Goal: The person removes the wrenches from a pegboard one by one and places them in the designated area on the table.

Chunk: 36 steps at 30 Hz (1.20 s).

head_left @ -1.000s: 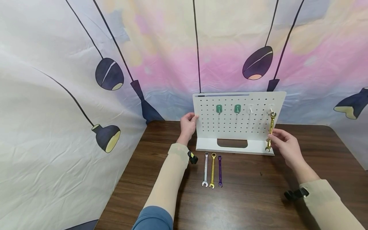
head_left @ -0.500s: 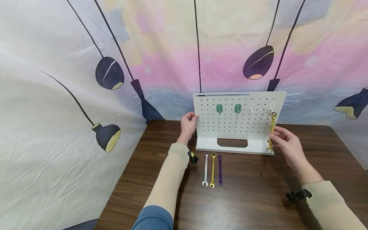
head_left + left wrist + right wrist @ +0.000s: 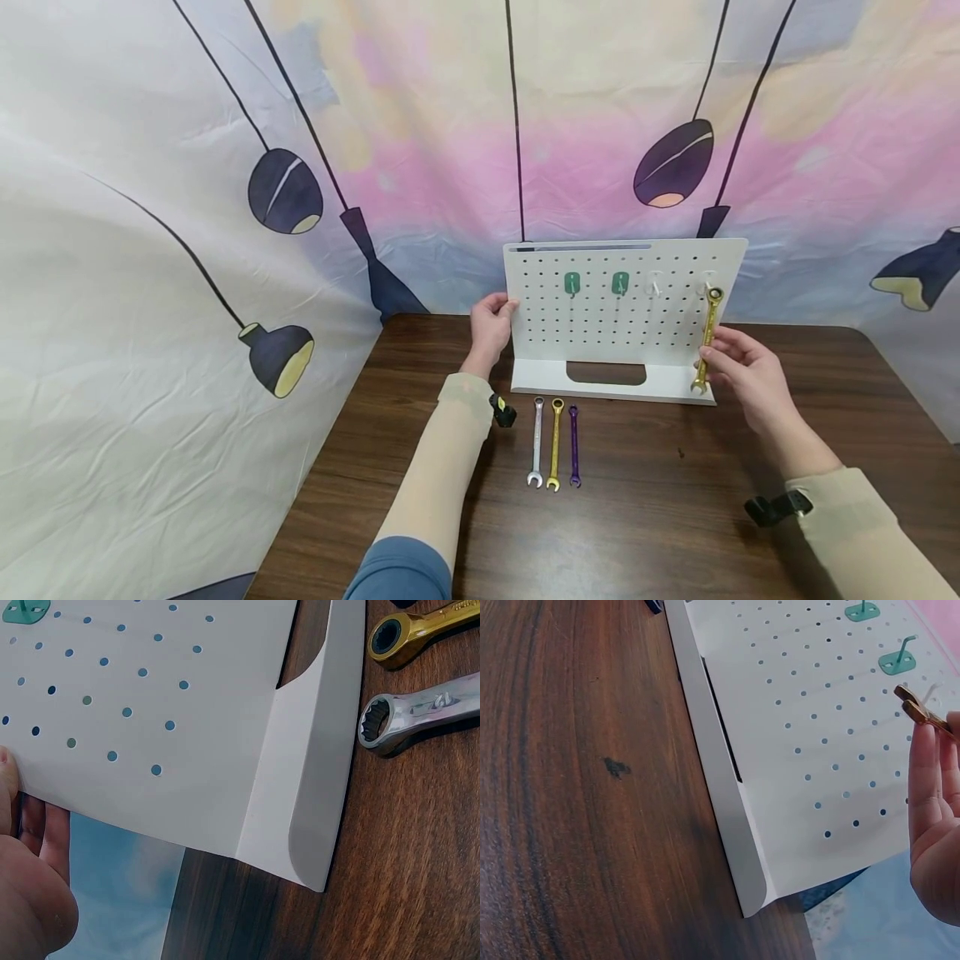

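Observation:
A white pegboard (image 3: pixel 540 321) stands upright on the table, with two green hooks (image 3: pixel 620 284) and two clear ones (image 3: pixel 655 285) on its face. At its left edge my left hand (image 3: pixel 491 329) pinches the board, thumb in front and fingers behind. My right hand (image 3: pixel 746 375) pinches a gold combination wrench (image 3: pixel 708 342) by its shaft, before the board's right side. The wrench's ring end is up, close to the rightmost clear hook (image 3: pixel 707 282); whether they touch I cannot tell. In the right wrist view, only the open end of the wrench (image 3: pixel 915 707) shows above the fingers.
Three wrenches lie side by side before the board: a silver one (image 3: pixel 537 442), a yellow-gold one (image 3: pixel 555 446) and a purple one (image 3: pixel 574 447). A foot (image 3: pixel 536 379) with a cut-out runs along the board's base. Behind the wooden table (image 3: pixel 637 517) hangs a painted cloth (image 3: pixel 450 167).
My right hand has risen slightly with the gold wrench. The wrench's ring end has shifted slightly up, and its lower end has swung a little left since half a second ago. My left hand stays put.

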{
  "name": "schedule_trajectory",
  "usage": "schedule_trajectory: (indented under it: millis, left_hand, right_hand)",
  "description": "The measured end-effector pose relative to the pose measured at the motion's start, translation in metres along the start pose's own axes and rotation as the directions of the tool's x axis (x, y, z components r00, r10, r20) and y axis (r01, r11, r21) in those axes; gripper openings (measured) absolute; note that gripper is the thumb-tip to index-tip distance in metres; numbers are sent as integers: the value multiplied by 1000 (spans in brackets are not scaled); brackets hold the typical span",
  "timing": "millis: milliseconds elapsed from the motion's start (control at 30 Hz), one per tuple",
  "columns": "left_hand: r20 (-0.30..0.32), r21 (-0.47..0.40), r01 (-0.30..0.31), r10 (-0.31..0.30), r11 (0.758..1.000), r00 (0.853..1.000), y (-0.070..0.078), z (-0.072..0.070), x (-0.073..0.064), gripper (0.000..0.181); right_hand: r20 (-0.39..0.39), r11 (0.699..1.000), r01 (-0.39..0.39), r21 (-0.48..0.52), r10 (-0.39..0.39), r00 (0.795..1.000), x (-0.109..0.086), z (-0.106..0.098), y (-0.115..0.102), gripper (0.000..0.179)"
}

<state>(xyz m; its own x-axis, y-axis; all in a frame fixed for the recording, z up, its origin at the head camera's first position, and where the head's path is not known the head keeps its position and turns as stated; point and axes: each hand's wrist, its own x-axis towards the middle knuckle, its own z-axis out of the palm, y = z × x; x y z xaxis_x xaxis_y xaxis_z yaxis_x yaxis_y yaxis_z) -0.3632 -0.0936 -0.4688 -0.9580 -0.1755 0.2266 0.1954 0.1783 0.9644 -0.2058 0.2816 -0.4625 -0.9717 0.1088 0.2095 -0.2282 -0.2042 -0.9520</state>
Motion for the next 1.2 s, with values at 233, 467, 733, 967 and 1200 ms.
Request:
schedule_trajectory:
  millis: [233, 467, 733, 967, 1200]
  left_hand:
    - [2, -12, -17, 17, 1000, 1000, -1, 0, 0, 15]
    - [3, 1, -3, 3, 1000, 1000, -1, 0, 0, 14]
    - [12, -16, -4, 4, 1000, 1000, -1, 0, 1, 14]
    - [13, -24, -11, 11, 1000, 1000, 0, -1, 1, 13]
    - [12, -32, -4, 5, 999, 1000, 0, 0, 0, 13]
  right_hand:
    - [25, 999, -31, -5, 32, 999, -5, 4, 5, 26]
    - [103, 994, -99, -54, 104, 989, -16, 15, 17, 17]
    - [185, 955, -240, -177, 272, 944, -31, 32, 37, 14]
    - [268, 893, -345, -288, 421, 867, -42, 54, 55, 36]
    - [331, 869, -376, -322, 475, 815, -48, 72, 67, 37]
